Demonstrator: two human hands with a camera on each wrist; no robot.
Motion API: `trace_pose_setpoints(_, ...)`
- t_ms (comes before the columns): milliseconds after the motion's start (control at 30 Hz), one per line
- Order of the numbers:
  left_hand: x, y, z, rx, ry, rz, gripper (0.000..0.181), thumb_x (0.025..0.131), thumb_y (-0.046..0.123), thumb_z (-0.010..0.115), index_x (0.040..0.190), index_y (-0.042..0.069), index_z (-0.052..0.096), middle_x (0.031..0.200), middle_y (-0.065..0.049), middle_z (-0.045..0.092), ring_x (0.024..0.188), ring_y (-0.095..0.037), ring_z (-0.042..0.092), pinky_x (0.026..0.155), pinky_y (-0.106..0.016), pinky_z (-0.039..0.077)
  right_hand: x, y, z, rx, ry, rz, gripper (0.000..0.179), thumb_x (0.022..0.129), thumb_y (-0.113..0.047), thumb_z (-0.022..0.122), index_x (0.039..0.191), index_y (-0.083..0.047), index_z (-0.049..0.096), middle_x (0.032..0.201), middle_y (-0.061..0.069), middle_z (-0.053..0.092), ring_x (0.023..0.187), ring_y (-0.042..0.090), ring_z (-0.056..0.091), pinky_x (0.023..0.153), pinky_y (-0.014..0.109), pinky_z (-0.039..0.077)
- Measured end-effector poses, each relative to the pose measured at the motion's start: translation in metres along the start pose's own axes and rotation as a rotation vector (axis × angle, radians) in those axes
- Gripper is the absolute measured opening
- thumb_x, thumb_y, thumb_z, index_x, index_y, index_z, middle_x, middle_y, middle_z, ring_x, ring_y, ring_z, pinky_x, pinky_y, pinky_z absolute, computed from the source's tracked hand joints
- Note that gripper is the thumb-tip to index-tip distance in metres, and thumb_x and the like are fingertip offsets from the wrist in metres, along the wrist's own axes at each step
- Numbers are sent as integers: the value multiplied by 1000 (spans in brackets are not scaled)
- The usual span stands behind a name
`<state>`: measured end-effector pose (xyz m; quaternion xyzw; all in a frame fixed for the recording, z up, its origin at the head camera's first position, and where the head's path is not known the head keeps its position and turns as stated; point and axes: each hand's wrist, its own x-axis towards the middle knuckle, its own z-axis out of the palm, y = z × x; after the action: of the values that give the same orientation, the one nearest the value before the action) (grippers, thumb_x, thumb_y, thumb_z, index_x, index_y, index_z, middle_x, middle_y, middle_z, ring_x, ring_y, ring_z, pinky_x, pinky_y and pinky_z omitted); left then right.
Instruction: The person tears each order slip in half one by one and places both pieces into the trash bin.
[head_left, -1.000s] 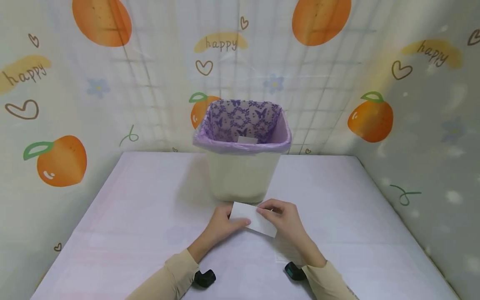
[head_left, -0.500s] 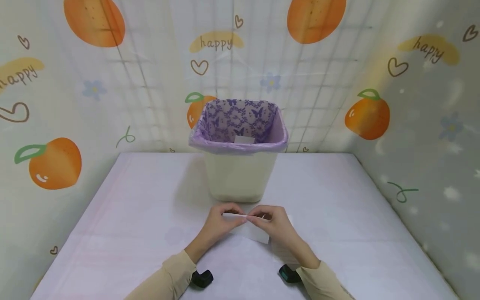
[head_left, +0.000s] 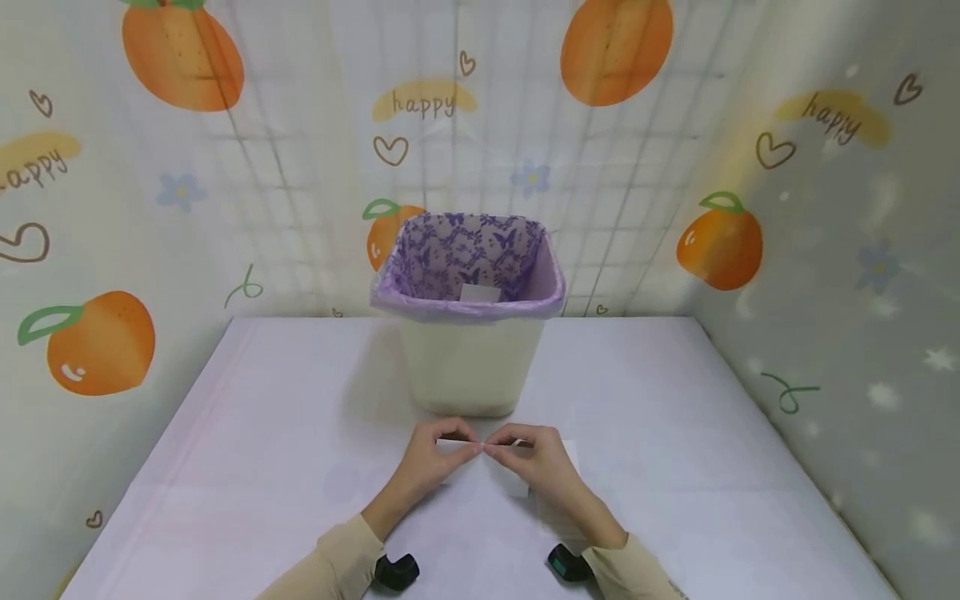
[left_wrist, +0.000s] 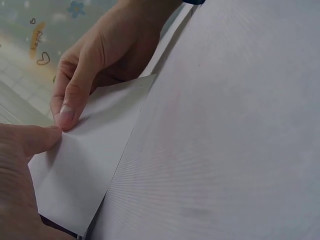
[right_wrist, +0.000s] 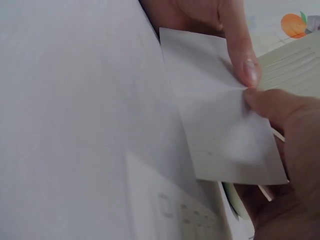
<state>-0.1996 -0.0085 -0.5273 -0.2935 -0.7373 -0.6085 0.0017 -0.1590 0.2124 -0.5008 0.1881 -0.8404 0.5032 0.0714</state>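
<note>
Both hands hold a small piece of white paper (head_left: 515,483) just in front of the bin. My left hand (head_left: 423,462) pinches its upper edge near the middle, and my right hand (head_left: 546,462) pinches right beside it. The thumb tips meet on the near face, as the right wrist view shows across the paper (right_wrist: 215,115). A faint crease runs from where they meet. The fingers behind the paper are mostly hidden. Under the right hand, a printed white sheet (right_wrist: 157,207) lies on the table, partly covered.
A cream bin (head_left: 472,371) with a purple patterned liner (head_left: 468,310) stands behind the hands. A white piece of paper (head_left: 480,292) shows inside it. Printed curtains (head_left: 300,208) enclose the white-covered table (head_left: 637,392) at the back and sides.
The paper has turned from lying broad face up to standing with its upper edge toward me. Both hands have come together until their thumb tips meet. The head view has shifted slightly.
</note>
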Motion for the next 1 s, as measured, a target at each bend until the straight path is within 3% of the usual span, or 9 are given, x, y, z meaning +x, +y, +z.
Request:
trace_pose_setpoints(233, -7, -2, 1, 23, 7, 23, 4, 94, 18, 81, 93, 16, 78, 88, 6, 76, 92, -11, 71, 97, -35, 54, -2, 3, 4, -14, -13, -4, 9, 95, -20, 80, 93, -28, 80, 92, -13, 79, 94, 8, 72, 87, 33, 60)
trace_pose_setpoints(533, -2, 2, 2, 15, 12, 38, 4, 92, 13, 82, 93, 15, 78, 89, 4, 77, 93, -14, 74, 93, -35, 56, -1, 4, 3, -64, 0, -39, 7, 95, -22, 81, 93, -29, 80, 91, -14, 79, 91, 5, 71, 85, 33, 59)
trace_pose_setpoints(1000, 1, 1, 1, 54, -29, 11, 5, 95, 16, 79, 94, 12, 77, 90, 6, 76, 94, -10, 73, 94, -34, 56, 0, 6, 2, -36, -16, -20, 8, 95, -19, 81, 92, -27, 81, 91, -12, 79, 90, 7, 72, 86, 31, 60)
